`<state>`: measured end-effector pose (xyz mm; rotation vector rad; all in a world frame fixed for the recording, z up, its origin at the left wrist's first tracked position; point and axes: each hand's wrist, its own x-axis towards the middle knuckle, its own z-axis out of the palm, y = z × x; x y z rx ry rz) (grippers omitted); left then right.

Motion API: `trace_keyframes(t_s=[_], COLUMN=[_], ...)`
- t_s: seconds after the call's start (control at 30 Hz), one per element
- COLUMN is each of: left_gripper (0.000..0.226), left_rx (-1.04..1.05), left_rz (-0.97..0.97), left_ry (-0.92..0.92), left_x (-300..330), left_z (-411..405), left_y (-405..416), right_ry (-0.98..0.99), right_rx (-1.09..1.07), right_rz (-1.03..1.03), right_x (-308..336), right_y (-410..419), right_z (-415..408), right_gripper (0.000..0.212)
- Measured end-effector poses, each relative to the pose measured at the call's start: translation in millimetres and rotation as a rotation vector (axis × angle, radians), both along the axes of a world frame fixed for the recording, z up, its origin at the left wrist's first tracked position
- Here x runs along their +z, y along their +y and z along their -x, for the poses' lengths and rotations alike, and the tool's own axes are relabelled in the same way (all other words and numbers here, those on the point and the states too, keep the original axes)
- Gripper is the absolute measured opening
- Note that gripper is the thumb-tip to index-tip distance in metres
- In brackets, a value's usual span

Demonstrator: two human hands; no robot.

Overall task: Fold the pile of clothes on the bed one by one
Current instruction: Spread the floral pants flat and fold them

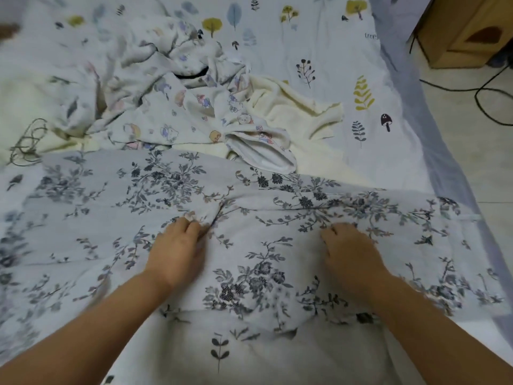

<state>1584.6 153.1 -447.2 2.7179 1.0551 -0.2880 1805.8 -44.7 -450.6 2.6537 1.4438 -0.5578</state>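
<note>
Head view: your left hand (pixel 177 245) and right hand (pixel 351 248) pinch the floral garment (pixel 249 273), spread on the bed (pixel 333 51). Step: first fold. Next, likely carry that gripped edge across evenly.

Near: a garment (pixel 249 245) spread across the bed (pixel 388 79), both hands on it.
Behind: the clothes pile (pixel 177 101).
Right: a cabinet (pixel 466 31) on the floor.
</note>
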Motion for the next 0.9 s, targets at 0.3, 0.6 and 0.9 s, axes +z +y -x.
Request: trace_keyframes(t_s=[0.3,0.6,0.9], left_gripper=[0.037,0.045,0.045], left_rx=[0.167,-0.003,-0.031], left_rz=[-0.083,-0.031,0.138], left_ry=[0.358,0.34,0.237], left_x=[-6,-13,-8], left_z=[74,119,167], left_y=[20,57,129], right_ry=[0.072,-0.008,-0.059], right_rx=[0.211,0.16,0.214], right_rz=[-0.127,-0.172,-0.014], right_x=[10,-6,-20], right_y=[45,143,222], right_z=[87,185,205], right_gripper=[0.034,0.05,0.036])
